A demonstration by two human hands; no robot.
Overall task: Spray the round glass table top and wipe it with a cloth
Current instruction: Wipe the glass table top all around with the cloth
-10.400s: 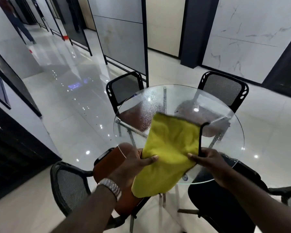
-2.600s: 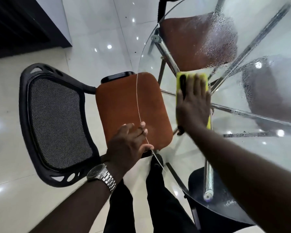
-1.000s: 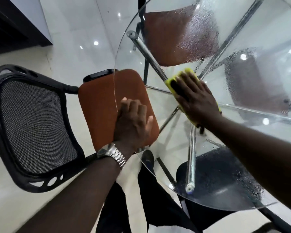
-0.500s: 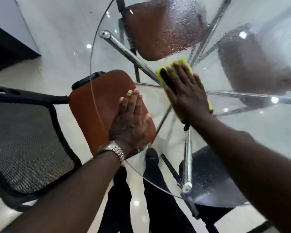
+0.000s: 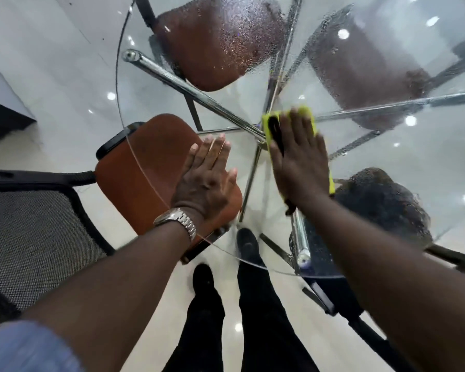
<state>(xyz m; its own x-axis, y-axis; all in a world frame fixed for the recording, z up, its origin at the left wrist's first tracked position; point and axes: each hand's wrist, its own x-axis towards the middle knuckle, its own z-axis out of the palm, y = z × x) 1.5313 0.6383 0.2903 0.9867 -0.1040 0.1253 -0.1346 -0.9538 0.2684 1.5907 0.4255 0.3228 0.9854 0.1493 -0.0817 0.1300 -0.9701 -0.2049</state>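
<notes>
The round glass table top [image 5: 124,103] fills the upper right of the head view, and its far part is beaded with spray droplets. A folded yellow cloth [image 5: 308,111] with black trim lies on the glass near the centre. My right hand [image 5: 300,162] presses flat on the cloth with straight fingers, covering most of it. My left hand [image 5: 207,175], a metal watch on its wrist, rests flat on the glass near the table's near-left edge. No spray bottle is in view.
Chrome legs [image 5: 183,84] cross under the glass. Several chairs surround the table: a brown-seated one [image 5: 134,178] with a black mesh back [image 5: 35,237] at left, others seen through the glass. My legs and dark shoes [image 5: 247,245] stand at the near edge on glossy tile.
My right hand has slid the cloth rightward toward the table's centre. My left hand has moved further onto the glass and lies flat. The view has shifted over the table.
</notes>
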